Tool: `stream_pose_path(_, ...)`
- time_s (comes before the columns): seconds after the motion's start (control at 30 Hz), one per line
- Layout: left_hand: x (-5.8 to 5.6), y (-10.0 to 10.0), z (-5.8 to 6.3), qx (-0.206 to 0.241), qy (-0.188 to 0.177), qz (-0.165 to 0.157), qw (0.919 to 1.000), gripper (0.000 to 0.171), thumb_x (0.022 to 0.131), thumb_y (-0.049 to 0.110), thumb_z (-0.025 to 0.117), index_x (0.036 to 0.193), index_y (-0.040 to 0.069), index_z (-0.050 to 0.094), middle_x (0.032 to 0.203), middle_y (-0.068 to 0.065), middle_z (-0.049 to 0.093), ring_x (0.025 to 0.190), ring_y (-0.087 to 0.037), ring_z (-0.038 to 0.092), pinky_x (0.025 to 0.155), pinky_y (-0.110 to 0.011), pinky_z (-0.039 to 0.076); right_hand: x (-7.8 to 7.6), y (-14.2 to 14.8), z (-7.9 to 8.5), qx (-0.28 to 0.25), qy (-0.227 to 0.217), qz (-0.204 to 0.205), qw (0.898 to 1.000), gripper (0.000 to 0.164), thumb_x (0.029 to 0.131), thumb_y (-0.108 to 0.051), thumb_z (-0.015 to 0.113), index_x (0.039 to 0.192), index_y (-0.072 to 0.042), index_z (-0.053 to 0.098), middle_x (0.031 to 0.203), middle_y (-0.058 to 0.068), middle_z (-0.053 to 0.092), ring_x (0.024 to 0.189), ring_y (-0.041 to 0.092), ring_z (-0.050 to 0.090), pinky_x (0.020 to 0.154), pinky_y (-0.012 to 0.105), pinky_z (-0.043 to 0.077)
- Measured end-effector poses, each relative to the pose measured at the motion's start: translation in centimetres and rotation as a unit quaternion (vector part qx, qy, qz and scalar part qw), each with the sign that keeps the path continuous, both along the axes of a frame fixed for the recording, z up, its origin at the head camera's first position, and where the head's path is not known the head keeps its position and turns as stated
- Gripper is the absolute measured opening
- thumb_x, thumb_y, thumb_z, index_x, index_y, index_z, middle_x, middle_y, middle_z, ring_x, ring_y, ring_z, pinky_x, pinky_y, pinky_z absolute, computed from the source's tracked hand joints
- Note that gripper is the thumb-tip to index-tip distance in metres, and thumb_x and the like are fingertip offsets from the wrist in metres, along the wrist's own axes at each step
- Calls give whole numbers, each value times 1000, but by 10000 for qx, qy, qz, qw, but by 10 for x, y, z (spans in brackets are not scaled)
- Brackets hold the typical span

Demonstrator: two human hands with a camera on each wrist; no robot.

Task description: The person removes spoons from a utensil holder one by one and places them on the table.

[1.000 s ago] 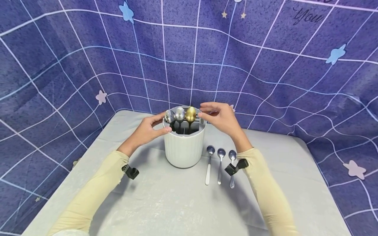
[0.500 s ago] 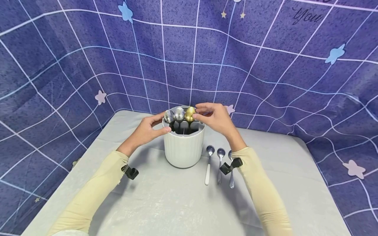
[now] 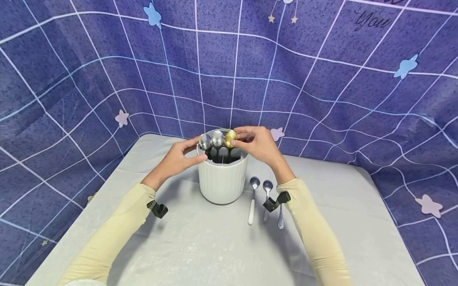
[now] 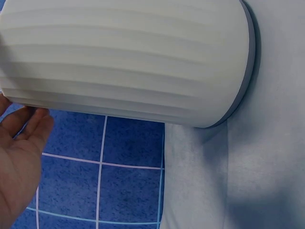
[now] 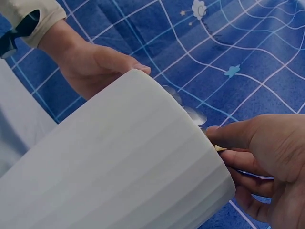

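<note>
A white ribbed utensil holder (image 3: pixel 222 184) with an inner divider stands on the table, and two silver spoons (image 3: pixel 217 139) and a gold spoon (image 3: pixel 230 139) stick up from it, bowls uppermost. At its left side, my left hand (image 3: pixel 180 158) grips the holder, thumb on the front rim and fingers round the back; in the left wrist view its fingertips (image 4: pixel 40 121) lie against the ribbed wall. My right hand (image 3: pixel 260 143) pinches the gold spoon's bowl between thumb and fingers over the right rim. The right wrist view shows a sliver of gold (image 5: pixel 219 148) between them.
Three spoons lie on the grey tablecloth (image 3: pixel 193 242) right of the holder: a white-handled spoon (image 3: pixel 252 204), a middle silver spoon (image 3: pixel 267 185), and one spoon (image 3: pixel 280 220) partly hidden by the right wrist camera. A blue grid-patterned curtain (image 3: pixel 214 59) hangs behind.
My right hand has moved left from beside the rim to the gold spoon and now pinches its bowl. The left hand and the holder have stayed in place.
</note>
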State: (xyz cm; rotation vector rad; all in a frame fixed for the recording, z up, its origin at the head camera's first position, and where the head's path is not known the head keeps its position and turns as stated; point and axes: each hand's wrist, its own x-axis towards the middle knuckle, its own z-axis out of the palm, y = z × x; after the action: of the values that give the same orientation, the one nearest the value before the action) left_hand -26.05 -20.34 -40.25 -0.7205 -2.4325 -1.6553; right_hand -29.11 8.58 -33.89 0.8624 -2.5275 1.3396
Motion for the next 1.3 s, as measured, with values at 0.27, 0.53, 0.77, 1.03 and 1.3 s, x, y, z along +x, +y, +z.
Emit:
stream_pose_path(0.27, 0, 1, 1, -31, 111, -8, 9999, 67, 92, 16, 77, 151, 3, 47, 158, -11, 44, 140, -33, 49, 120, -38, 40, 0, 0, 1, -7, -68, -34, 10000, 38, 86, -20, 84, 121, -7, 75, 99, 6, 79, 91, 18, 71, 79, 32, 58)
stream_pose_path(0.53, 1, 1, 1, -69, 85, 3, 9999, 67, 93, 18, 77, 152, 4, 47, 158, -10, 44, 140, -34, 49, 120, -38, 40, 3, 3, 2, -248, -323, -20, 9992, 42, 84, -17, 86, 123, -5, 74, 95, 9, 79, 87, 21, 72, 74, 28, 56)
stream_pose_path(0.77, 0, 0, 0, -18, 93, -59, 9999, 67, 93, 17, 77, 152, 4, 47, 158, -9, 44, 140, -33, 48, 120, -46, 38, 8, 5, 4, -334, -593, 49, 9977, 34, 84, -18, 87, 114, -5, 76, 97, 10, 78, 93, 23, 73, 77, 28, 55)
stream_pose_path(1.03, 0, -1, 0, -74, 94, -4, 9999, 68, 93, 17, 77, 152, 4, 47, 158, -10, 44, 141, -33, 48, 120, -40, 39, 15, 5, 9, -304, -620, 257, 9973, 29, 84, -15, 86, 109, -2, 75, 97, 12, 78, 92, 24, 73, 83, 35, 58)
stream_pose_path(1.3, 0, -1, -1, -55, 114, 17, 9999, 68, 92, 17, 77, 152, 4, 47, 158, -10, 44, 141, -34, 48, 120, -39, 40, 14, 3, 7, -637, -1070, 683, 9899, 25, 87, -8, 81, 108, 2, 72, 95, 12, 78, 86, 17, 73, 84, 28, 58)
